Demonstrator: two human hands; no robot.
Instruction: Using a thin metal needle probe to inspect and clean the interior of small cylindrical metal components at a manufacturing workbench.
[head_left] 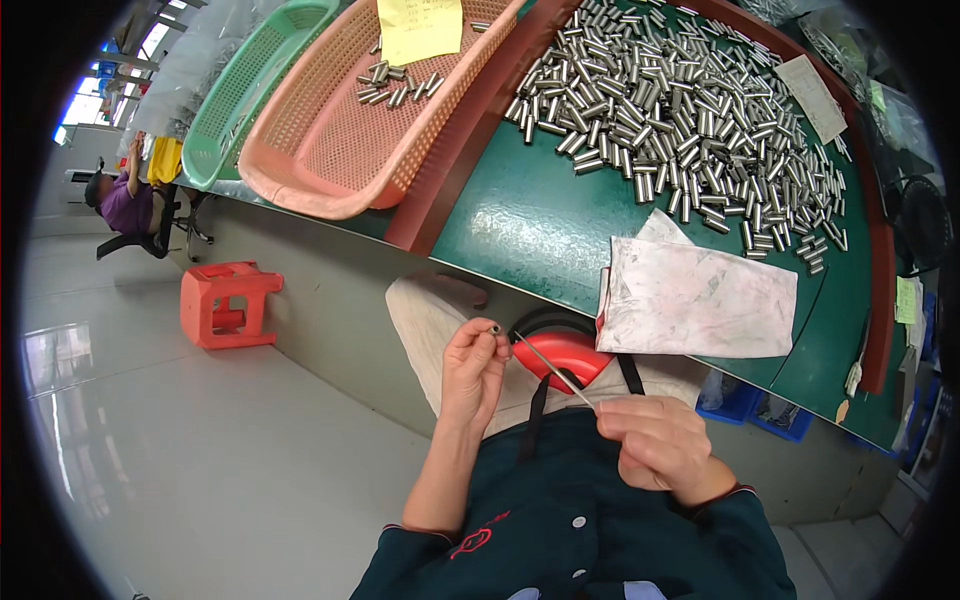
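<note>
Above my lap, my left hand (473, 372) pinches a short metal tube (495, 330) between thumb and fingertips, its end facing up. My right hand (655, 440) is closed around the lower end of a thin metal rod (552, 366). The rod slants up to the left, and its tip stops a little short of the tube. On the green tabletop (490, 220) ahead lies a large heap of short shiny metal tubes (650, 90). A stained whitish cloth (700, 300) is folded at the table's near edge, just beyond my right hand.
A pink plastic basket (335, 195) with several tubes and a yellow note (420, 32) stands left of a reddish-brown rail (450, 150). Beside it is a green basket (205, 150). A red stool (228, 305) is on the floor; a seated person (118, 195) is farther off. Blue bins (738, 400) sit under the table.
</note>
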